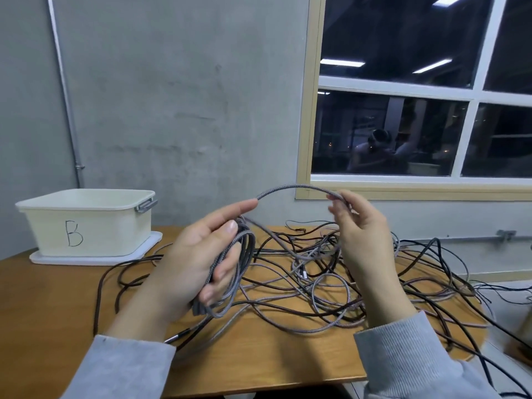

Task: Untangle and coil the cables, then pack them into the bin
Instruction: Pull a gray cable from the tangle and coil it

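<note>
Your left hand (198,254) sits at the centre of the frame, palm turned toward you, with its lower fingers curled round a bundle of loops of a grey braided cable (293,188) while the forefinger points out toward the upper right. The loops hang down past the heel of your palm, just above the wooden table (51,306). From the tip of that forefinger the same cable rises in an arch across the middle of the frame to your right hand (359,234), which pinches it between thumb and fingertips at the top of the hand — the other fingers are loosely bent and hold nothing that I can make out. Beneath and behind both hands, filling the centre and right of the frame, lies the tangle of cables (316,272): dark brown, black and pale grey braided strands crossing over one another on the table, some trailing off its right edge toward the lower right corner. One dark brown cable (99,289) loops out to the left of the heap, near your left sleeve (123,367). The bin (86,226) stands at the left of the frame, well apart from the heap — cream-coloured, marked with a hand-drawn letter B, a grey handle at its right rim, resting on a white lid (138,251) that lies flat on the table. Its inside is hidden from this angle. A dark window (417,110) takes up the upper right.
</note>
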Demonstrator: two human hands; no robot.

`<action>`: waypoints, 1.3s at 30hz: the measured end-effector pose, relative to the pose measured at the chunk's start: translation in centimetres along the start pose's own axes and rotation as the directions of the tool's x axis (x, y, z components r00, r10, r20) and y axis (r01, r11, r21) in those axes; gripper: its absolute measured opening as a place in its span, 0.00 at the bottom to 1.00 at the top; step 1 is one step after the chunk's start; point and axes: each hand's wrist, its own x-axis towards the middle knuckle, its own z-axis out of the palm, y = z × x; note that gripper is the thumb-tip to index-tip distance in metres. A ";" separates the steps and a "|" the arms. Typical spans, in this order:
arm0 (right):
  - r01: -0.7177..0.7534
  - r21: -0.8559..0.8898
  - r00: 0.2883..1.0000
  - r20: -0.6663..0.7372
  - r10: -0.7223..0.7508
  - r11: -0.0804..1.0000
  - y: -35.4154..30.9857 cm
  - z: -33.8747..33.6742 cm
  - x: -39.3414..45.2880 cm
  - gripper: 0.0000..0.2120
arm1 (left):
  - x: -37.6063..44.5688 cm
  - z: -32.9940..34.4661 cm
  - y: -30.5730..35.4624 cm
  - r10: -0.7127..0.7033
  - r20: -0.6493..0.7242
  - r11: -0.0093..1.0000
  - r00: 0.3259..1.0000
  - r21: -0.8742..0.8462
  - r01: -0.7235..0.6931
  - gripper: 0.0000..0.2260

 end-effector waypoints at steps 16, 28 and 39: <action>0.195 -0.341 0.979 0.123 -0.162 0.920 0.6 1.0 -0.4 0.04 | -0.2 0.6 1.9 0.281 0.094 0.892 0.955 -0.393 -0.224 0.21; 0.090 -0.419 0.903 0.417 0.103 0.904 1.5 3.2 -1.9 0.03 | -0.3 2.3 1.5 0.263 -0.223 0.885 0.939 -0.330 -0.327 0.10; 0.353 -0.397 0.755 0.656 -0.007 0.847 0.4 5.6 -5.2 0.23 | 0.5 1.7 0.2 0.308 -0.640 0.839 0.704 -0.166 -0.519 0.13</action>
